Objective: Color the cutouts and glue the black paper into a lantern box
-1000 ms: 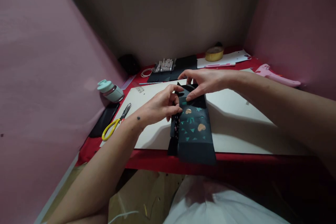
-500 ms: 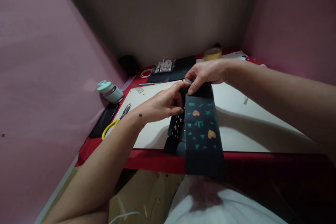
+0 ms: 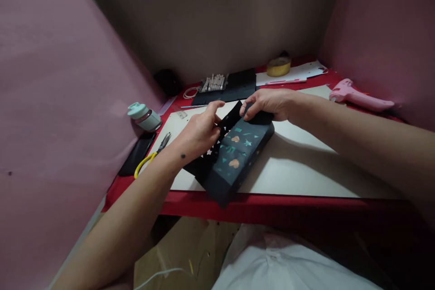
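A folded black card piece point(image 3: 220, 181) with green shapes and orange hearts on its outer panel tilts above the white board point(image 3: 299, 167). My right hand point(image 3: 265, 103) is closed on its upper end, thumb on top. Over the piece's left side is my left hand point(image 3: 204, 129), thumb and index finger spread apart. Beneath it shows another black panel point(image 3: 233, 118) with small pale stars and triangles, partly covered by the hand. Whether the hidden left fingers touch that panel is unclear.
Yellow-handled scissors point(image 3: 144, 163), a dark phone point(image 3: 137, 154) and a mint-lidded jar point(image 3: 144, 118) stand left. At the back lie white markers point(image 3: 214, 82), a tape roll point(image 3: 278, 67) and a pink pen point(image 3: 285, 82). A pink glue gun point(image 3: 360, 95) rests right.
The black card's lower end has swung left and up off the table edge, so the piece now lies diagonally. My left hand has shifted slightly left, its index finger now raised.
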Demonstrator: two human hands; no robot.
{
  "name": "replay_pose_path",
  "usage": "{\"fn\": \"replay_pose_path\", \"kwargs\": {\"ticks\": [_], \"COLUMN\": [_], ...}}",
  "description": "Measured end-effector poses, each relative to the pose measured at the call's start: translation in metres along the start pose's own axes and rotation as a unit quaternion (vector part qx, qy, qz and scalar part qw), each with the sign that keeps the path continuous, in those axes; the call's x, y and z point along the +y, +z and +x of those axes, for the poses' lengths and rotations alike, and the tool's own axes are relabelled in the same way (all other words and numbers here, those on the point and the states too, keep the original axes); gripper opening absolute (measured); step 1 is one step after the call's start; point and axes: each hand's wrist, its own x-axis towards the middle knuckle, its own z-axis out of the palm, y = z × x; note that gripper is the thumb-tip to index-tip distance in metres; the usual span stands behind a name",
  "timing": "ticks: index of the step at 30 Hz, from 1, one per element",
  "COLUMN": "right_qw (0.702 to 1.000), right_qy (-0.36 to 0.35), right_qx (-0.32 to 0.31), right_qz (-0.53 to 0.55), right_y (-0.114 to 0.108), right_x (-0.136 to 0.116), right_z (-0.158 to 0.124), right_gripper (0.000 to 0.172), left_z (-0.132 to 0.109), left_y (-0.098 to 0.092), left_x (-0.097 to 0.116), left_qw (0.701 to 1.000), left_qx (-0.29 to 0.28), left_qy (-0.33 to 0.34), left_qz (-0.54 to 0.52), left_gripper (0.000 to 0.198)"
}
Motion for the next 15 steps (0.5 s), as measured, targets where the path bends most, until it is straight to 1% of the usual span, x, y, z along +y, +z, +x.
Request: {"fn": "replay_pose_path", "kwargs": {"ticks": [3,8,11,15], "right_qw": [0.999,0.996,0.994,0.993], "right_qy": [-0.01,-0.022,-0.034,-0.038], "right_qx": [0.029,0.047,0.058,0.061], "right_qz": [0.032,0.074,0.086,0.095], "right_y": [0.01,0.019,0.021,0.021], "right_x": [0.004,0.01,0.013,0.015], "right_z": [-0.002,-0.011,-0.017,-0.021], "right_gripper": [0.02,0.018,0.017,0.018], "left_z": [-0.001,-0.005,-0.005,-0.007], "left_y": [0.0,0.008,0.013,0.016], "left_x": [0.006,0.016,0.019,0.018], "left_qw": [1.0,0.997,0.997,0.999], "left_qx": [0.012,-0.005,-0.006,-0.013], "left_qy": [0.004,-0.014,-0.014,0.004], "left_qz": [0.029,0.077,0.077,0.041], "left_gripper": [0.064,0.06,0.062,0.061]}}
